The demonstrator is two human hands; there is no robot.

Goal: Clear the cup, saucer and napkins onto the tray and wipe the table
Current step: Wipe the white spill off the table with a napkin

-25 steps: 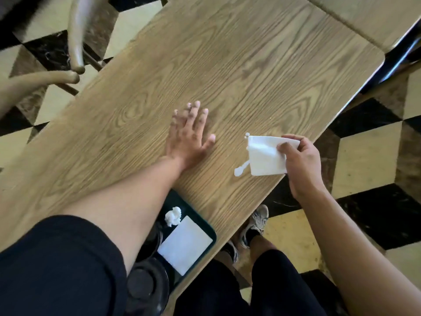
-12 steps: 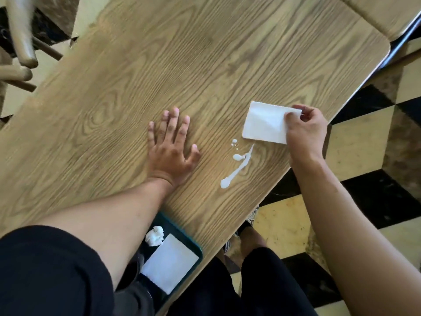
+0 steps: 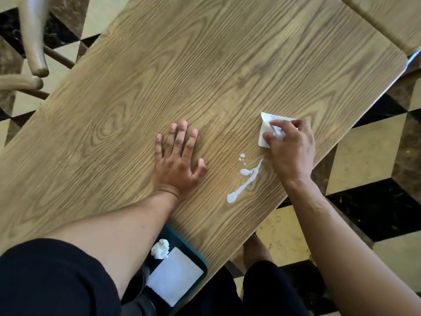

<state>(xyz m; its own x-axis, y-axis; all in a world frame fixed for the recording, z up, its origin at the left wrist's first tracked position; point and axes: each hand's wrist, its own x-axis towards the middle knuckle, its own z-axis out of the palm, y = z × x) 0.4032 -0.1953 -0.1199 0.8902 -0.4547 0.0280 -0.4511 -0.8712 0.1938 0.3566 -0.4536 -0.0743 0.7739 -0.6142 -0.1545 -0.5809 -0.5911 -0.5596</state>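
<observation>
- Head view: wood-grain table (image 3: 205, 76) across the frame, bare apart from a white spill (image 3: 245, 179) near its right-hand edge.
- Left hand (image 3: 180, 160) flat on the table left of the spill, fingers spread, gripping nothing.
- Right hand (image 3: 289, 149) just beyond the spill, fingers pressed down on a folded white napkin (image 3: 264, 131), pinning it to the table.
- Teal tray (image 3: 198, 256) at the near table edge, well short of the spill, carrying a crumpled napkin (image 3: 160, 248) and a flat white napkin (image 3: 174, 274); cup and saucer hidden behind the left forearm, if there at all.
- Judged handling: napkin light, soft, absorbent, likely to tear or bunch once wet; best kept folded, held flat under the fingertips, dragged through the streak toward the near edge.
- Wiping stage apparently just starting; spill untouched.
</observation>
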